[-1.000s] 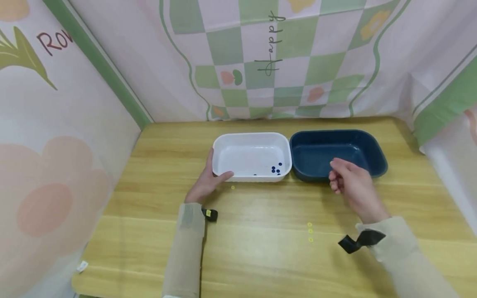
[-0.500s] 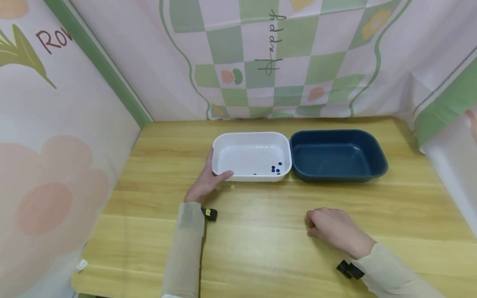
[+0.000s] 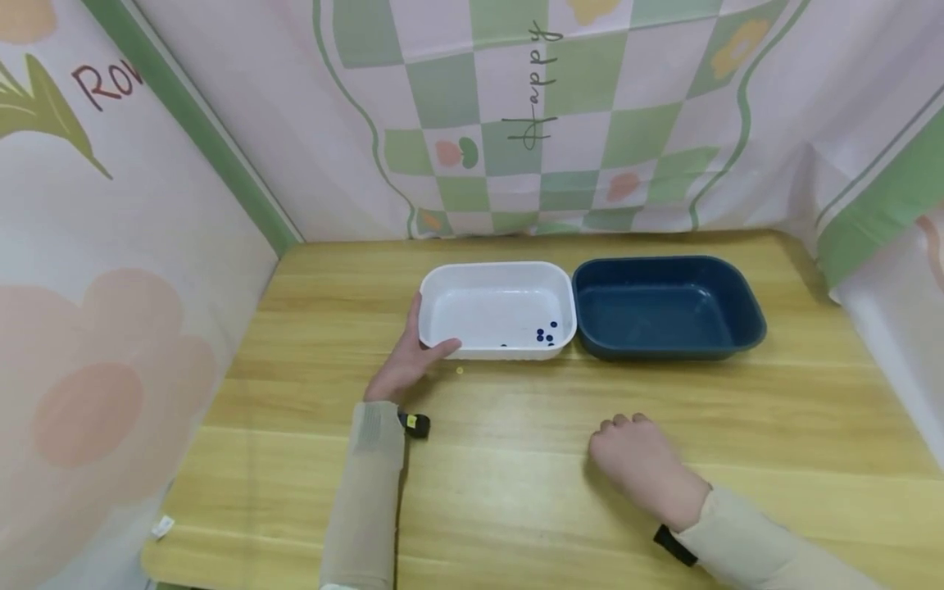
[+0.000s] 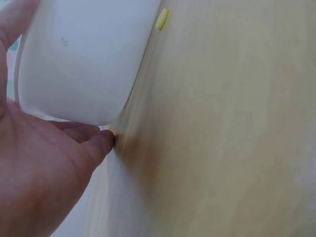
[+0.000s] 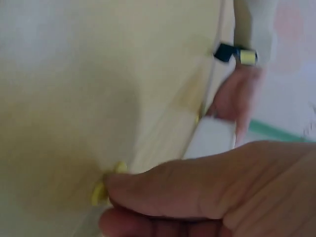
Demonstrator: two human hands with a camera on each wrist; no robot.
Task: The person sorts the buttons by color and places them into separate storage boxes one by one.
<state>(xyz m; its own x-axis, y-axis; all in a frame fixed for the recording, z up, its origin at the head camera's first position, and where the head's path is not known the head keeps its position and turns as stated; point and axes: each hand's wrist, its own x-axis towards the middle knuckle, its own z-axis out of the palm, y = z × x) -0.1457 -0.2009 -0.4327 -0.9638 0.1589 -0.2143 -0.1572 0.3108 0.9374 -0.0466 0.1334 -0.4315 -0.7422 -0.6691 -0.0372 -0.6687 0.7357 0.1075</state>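
My left hand (image 3: 401, 365) grips the left front corner of a white plastic tray (image 3: 497, 353), thumb along the front rim and fingers at the left side. In the left wrist view its fingertips (image 4: 101, 143) reach the tray's lower edge. Several small dark blue discs, like buttons, lie in the tray's right front corner. My right hand (image 3: 642, 467) is low over the table in front of the trays, fingers curled. In the right wrist view, blurred, its thumb pinches at small yellow button-like discs (image 5: 100, 193); the index fingertip is hidden.
A dark blue tray (image 3: 671, 355) stands against the white tray's right side. One yellow disc (image 3: 460, 370) lies on the wooden table (image 3: 310, 328) by the white tray's front edge. Printed curtains (image 3: 516, 98) hang behind and at the sides.
My right hand has come from over the dark blue tray down to the table and slightly left, covering where three yellow discs lay. My left hand and both trays stay put.
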